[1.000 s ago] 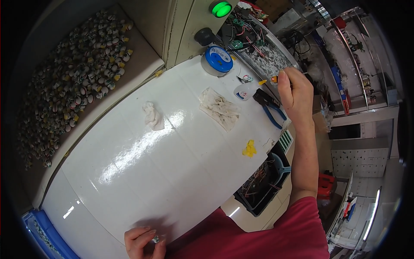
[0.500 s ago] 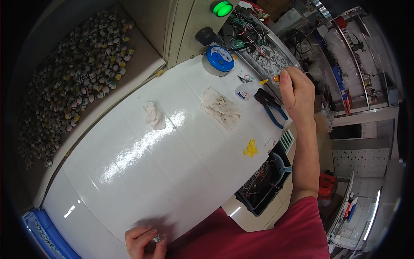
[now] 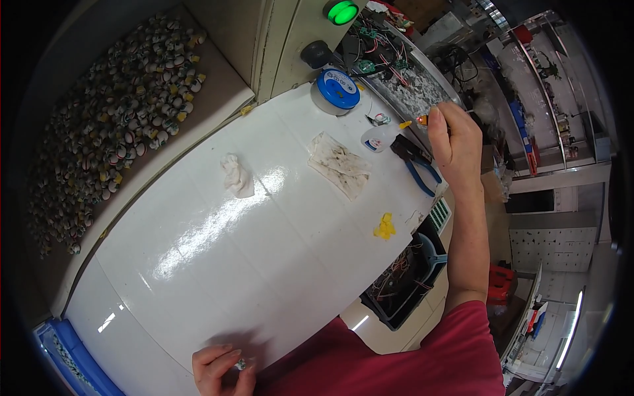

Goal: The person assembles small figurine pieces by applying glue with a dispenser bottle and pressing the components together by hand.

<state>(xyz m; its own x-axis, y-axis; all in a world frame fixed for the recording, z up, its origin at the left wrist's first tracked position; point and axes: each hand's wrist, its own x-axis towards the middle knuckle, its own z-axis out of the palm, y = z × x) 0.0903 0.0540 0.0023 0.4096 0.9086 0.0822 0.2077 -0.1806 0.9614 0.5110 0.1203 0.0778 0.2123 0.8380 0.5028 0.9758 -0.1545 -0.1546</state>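
Note:
My left hand point(image 3: 223, 371) is at the lower edge, thumb and fingers pinched on a small green-and-white part point(image 3: 240, 363) like the pieces heaped at the left. Raised at the table's right edge, my right hand point(image 3: 457, 138) is closed. At its fingertips shows a small orange-red glowing spot point(image 3: 422, 120); the fingers hide most of what they grip. Close beside it are a small clear bottle point(image 3: 376, 138) with a yellow tip and pliers with blue handles point(image 3: 422, 177), both on the white table point(image 3: 277, 257).
A stained cloth point(image 3: 339, 165), crumpled white tissue point(image 3: 236, 177), yellow scraps point(image 3: 384, 226) and a blue-lidded tub point(image 3: 337, 91) lie on the table. Small round parts point(image 3: 119, 119) fill the left shelf. Below the right edge stands a black bin point(image 3: 396, 290); a blue tray point(image 3: 82, 360) is lower left.

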